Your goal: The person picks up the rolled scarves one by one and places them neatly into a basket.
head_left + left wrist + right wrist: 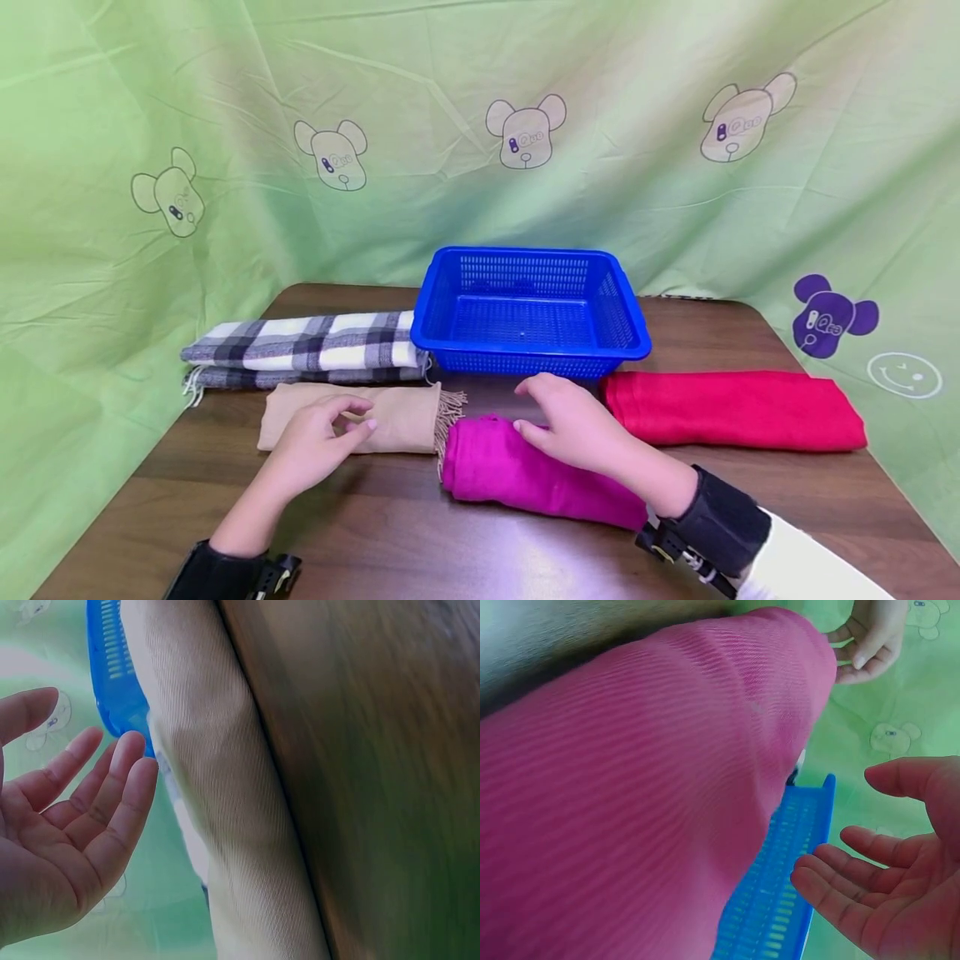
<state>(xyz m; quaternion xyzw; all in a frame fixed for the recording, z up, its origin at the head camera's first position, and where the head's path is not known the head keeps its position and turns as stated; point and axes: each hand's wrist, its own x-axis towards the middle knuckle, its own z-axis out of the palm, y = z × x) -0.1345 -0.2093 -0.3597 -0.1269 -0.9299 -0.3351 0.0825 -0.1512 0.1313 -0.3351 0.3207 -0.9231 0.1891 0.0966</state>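
My left hand [318, 437] hung over the folded beige cloth [401, 417] with the stringy fringe, and its fingers were loose, with the thumb apart from them. My right hand [573, 421] hung over the folded bright purple-pink cloth [525, 479], and its thumb and fingers were apart too, just a bit bent. The beige cloth lay on the left part of the brown wooden bench [390, 533], and its fringe was right by the left end of the purple-pink one, which lay near the middle, a bit closer to me. Past my hands sat the blue plastic basket [525, 352] with lots of little holes. The folded black, white and grey checked cloth [315, 342] lay behind the beige one, and its right end came up to the basket. I couldn't tell if they touched. The folded red cloth [735, 410] lay on the right, near the basket's front corner. All around the back hung a pale green curtain [420, 192] with round-eared animal heads on it.
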